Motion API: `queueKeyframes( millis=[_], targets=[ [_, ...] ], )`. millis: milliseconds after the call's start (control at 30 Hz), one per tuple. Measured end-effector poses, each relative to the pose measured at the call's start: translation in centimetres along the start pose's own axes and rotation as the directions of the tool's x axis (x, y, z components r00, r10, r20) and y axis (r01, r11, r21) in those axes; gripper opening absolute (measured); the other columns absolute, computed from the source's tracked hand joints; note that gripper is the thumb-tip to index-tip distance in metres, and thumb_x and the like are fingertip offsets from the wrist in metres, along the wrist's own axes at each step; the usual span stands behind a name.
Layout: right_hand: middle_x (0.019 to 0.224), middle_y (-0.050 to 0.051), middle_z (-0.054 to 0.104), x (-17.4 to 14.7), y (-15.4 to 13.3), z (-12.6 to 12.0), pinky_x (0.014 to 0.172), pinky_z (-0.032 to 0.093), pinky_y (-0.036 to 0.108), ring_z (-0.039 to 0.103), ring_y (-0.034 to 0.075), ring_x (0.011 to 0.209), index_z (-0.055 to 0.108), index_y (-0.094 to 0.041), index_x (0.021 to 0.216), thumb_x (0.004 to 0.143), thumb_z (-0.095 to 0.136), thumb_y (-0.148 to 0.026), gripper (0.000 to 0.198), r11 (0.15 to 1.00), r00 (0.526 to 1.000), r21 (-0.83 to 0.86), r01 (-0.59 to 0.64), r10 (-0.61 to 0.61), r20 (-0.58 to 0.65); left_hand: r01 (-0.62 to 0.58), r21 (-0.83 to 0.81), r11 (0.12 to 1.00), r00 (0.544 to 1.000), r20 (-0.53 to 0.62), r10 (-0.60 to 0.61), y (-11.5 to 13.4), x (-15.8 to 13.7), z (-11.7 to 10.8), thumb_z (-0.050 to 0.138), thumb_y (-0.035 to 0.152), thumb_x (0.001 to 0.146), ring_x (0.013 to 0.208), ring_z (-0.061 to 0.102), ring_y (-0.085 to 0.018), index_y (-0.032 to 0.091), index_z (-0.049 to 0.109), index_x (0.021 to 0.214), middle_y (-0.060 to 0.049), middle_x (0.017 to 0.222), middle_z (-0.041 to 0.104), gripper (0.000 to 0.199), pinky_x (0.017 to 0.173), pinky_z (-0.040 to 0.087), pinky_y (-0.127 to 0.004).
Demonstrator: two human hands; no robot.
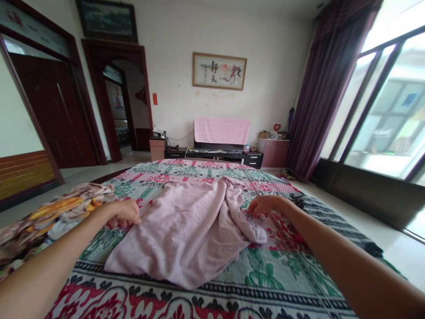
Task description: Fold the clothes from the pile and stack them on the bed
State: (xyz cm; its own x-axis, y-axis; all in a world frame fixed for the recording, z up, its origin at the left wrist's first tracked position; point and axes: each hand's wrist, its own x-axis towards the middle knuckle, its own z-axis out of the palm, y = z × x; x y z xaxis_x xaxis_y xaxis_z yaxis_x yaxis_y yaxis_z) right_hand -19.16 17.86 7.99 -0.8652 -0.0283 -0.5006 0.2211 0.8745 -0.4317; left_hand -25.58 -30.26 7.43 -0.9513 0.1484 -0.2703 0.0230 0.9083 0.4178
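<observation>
1. The pale pink garment (186, 230) lies rumpled on the patterned bedspread (265, 272).
2. Your left hand (125, 213) and right hand (264, 205) flank it, fingers curled; I can't tell whether they grip.
3. You seem to be spreading it; next, its bunched right side probably wants opening.

The cloth (186, 226) I see is plain, pale pink. Red, green and black florals pattern the bedspread (265, 277).
</observation>
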Motion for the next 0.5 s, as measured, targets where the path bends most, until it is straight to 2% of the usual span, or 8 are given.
queueKeyframes(
  millis=[100, 167, 300, 400, 500],
  targets=[
    [0.086, 0.002, 0.068, -1.4, 0.0, 0.9, 0.058, 0.046, 0.022, 0.058, 0.013, 0.072, 0.073, -0.022, 0.087, 0.06, 0.07, -0.032, 0.029, 0.999, 1.0, 0.044, 0.029, -0.029, 0.011, 0.085, -0.007, 0.996, 0.982, 0.169, -0.083, -0.3, -1.6, -0.4, 0.073, 0.036, 0.045, 0.052, 0.058, -0.021, 0.016, 0.063, 0.05, -0.009, 0.059, 0.066, 0.023, 0.036, 0.033, -0.021],
    [0.09, 0.003, 0.068, -2.1, 0.1, 1.5, 0.06, 0.046, 0.022, 0.059, 0.014, 0.076, 0.073, -0.021, 0.088, 0.064, 0.068, -0.039, 0.03, 0.992, 0.997, 0.103, 0.072, -0.073, 0.008, 0.08, -0.015, 0.997, 0.974, 0.213, -0.075, -0.4, -2.3, -0.6, 0.075, 0.041, 0.045, 0.059, 0.061, -0.021, 0.017, 0.066, 0.056, -0.009, 0.065, 0.067, 0.028, 0.038, 0.034, -0.019],
    [0.095, 0.003, 0.068, -3.8, 0.6, 2.3, 0.07, 0.048, 0.025, 0.059, 0.017, 0.085, 0.072, -0.022, 0.091, 0.068, 0.066, -0.05, 0.037, 0.961, 0.978, 0.199, 0.19, -0.204, 0.049, 0.023, 0.037, 0.999, 0.965, 0.262, -0.032, -0.9, -3.3, -0.8, 0.075, 0.045, 0.046, 0.06, 0.061, -0.022, 0.018, 0.069, 0.059, -0.01, 0.065, 0.067, 0.031, 0.037, 0.036, -0.02],
    [0.097, 0.002, 0.067, -4.9, 0.8, 2.7, 0.075, 0.046, 0.026, 0.059, 0.018, 0.087, 0.071, -0.022, 0.098, 0.065, 0.068, -0.049, 0.043, 0.953, 0.957, 0.132, 0.272, -0.283, 0.072, -0.001, 0.08, 0.997, 0.958, 0.286, -0.022, -1.2, -3.8, -0.6, 0.075, 0.04, 0.045, 0.056, 0.059, -0.021, 0.018, 0.068, 0.054, -0.01, 0.063, 0.067, 0.024, 0.037, 0.037, -0.022],
    [0.084, 0.001, 0.065, -5.4, 0.6, 3.3, 0.068, 0.043, 0.025, 0.056, 0.016, 0.075, 0.069, -0.018, 0.092, 0.059, 0.072, -0.042, 0.042, 0.948, 0.949, -0.07, 0.312, -0.306, 0.08, -0.02, 0.14, 0.99, 0.964, 0.264, -0.018, -1.3, -4.2, -0.2, 0.071, 0.032, 0.044, 0.047, 0.053, -0.018, 0.018, 0.064, 0.045, -0.009, 0.053, 0.062, 0.015, 0.036, 0.032, -0.022]
  ],
)
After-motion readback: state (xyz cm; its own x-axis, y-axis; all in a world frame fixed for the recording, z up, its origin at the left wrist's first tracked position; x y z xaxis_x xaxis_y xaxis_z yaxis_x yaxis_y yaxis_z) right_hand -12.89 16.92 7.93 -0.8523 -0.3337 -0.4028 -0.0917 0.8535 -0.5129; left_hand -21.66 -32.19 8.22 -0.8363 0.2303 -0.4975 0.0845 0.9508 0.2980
